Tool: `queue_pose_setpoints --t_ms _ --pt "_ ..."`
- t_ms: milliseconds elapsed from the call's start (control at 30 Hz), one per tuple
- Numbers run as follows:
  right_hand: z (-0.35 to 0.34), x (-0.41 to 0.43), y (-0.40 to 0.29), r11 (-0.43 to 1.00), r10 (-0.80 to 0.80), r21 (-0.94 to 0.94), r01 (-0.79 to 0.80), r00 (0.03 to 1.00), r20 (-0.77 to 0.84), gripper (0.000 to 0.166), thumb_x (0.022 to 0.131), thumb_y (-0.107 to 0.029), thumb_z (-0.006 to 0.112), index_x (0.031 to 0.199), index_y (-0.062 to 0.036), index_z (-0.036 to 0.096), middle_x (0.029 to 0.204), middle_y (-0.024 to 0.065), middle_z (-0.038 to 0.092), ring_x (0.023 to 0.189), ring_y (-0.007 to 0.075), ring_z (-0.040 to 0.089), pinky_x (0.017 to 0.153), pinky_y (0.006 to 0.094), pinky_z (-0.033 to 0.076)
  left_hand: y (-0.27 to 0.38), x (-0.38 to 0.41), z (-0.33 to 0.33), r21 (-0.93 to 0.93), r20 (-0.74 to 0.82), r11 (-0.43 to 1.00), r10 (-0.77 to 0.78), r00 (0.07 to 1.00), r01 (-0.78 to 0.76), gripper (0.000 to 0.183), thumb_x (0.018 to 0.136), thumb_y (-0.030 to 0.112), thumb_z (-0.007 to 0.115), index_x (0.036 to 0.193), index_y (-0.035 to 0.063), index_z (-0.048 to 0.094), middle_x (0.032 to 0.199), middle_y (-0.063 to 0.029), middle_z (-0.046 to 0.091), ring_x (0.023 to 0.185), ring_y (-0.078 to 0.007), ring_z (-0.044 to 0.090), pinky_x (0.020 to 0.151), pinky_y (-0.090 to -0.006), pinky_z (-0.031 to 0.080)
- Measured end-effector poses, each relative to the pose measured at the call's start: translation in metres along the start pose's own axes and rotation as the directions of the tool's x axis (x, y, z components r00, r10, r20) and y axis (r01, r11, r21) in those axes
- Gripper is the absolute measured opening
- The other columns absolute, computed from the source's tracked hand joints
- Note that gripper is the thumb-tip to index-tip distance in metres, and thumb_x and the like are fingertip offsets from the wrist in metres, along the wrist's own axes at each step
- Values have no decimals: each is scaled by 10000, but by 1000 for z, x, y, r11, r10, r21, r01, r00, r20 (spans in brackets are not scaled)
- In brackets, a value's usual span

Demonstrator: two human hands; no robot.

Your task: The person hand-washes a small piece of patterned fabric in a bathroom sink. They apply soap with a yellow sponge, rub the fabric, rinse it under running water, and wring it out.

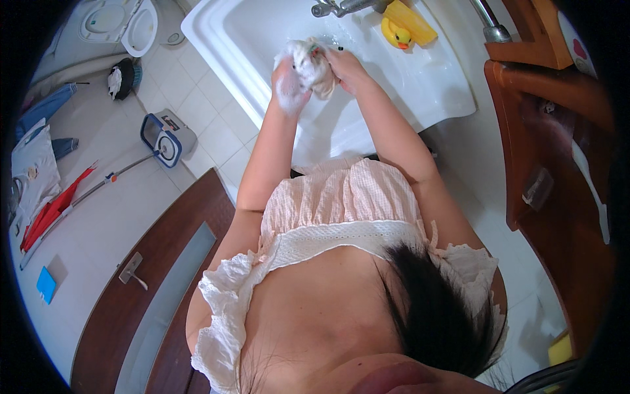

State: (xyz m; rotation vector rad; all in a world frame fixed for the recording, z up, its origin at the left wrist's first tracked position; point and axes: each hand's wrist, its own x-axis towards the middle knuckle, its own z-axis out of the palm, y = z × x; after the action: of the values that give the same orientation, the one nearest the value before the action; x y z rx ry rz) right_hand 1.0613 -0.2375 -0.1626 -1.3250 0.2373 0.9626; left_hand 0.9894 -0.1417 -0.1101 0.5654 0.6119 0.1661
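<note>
Both my hands grip a bunched, soapy white cloth [315,69] over the basin of a white washbasin [315,138]. Thick foam covers my left hand [289,86], which presses the cloth from its left side. On the other side my right hand [347,69] has its fingers around the cloth's edge. A small patch of red and green shows on the upper part of the cloth. Behind it, some water or suds lie near the drain area, partly hidden by the cloth and hands.
A metal faucet [352,6] juts over the basin's far side. A yellow rubber duck [396,35] and a yellow block [412,22] sit on the right ledge. Wooden shelving [512,147] stands close on the right. Leftward are a mop bucket [174,133], a toilet [140,27] and a brown door [162,246].
</note>
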Motion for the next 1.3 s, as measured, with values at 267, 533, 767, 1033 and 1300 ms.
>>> queue_pose_setpoints --t_ms 267,533,767,1033,1300 --pt "-13 -9 5 890 -98 456 -9 973 210 238 840 -171 563 1004 0 539 951 105 595 858 214 604 739 347 505 -10 -41 -27 558 41 767 -407 912 317 445 901 370 401 1177 24 451 943 -85 589 843 -174 572 739 -302 458" --pt "15 -52 -2 885 -90 -436 162 979 181 404 786 -261 626 1031 51 547 1059 186 566 923 258 587 759 367 473 -12 7 -44 -54 -11 960 -275 961 274 451 915 376 350 1166 21 468 1066 -142 565 946 -281 574 822 -390 482" --pt "63 -64 14 567 -718 -692 446 679 -150 373 782 -216 580 969 105 544 1140 315 450 1056 394 474 878 391 384 -30 13 -32 41 55 997 -69 996 67 325 901 260 358 1082 36 509 921 -132 581 798 -262 577 690 -377 483" --pt "43 -36 -15 716 -470 -670 197 845 -254 334 771 -240 556 801 89 607 854 261 604 837 368 588 768 398 450 -30 -1 -6 39 -119 981 -186 975 191 290 889 263 425 1061 45 508 932 -96 578 803 -213 584 615 -337 495" --pt "54 -25 16 694 -593 -679 240 727 -348 340 784 -215 560 843 119 585 820 302 581 785 403 586 742 410 451 -27 -4 -28 34 -170 980 -186 968 194 315 913 224 378 1133 24 479 1043 -124 563 901 -246 569 785 -372 471"
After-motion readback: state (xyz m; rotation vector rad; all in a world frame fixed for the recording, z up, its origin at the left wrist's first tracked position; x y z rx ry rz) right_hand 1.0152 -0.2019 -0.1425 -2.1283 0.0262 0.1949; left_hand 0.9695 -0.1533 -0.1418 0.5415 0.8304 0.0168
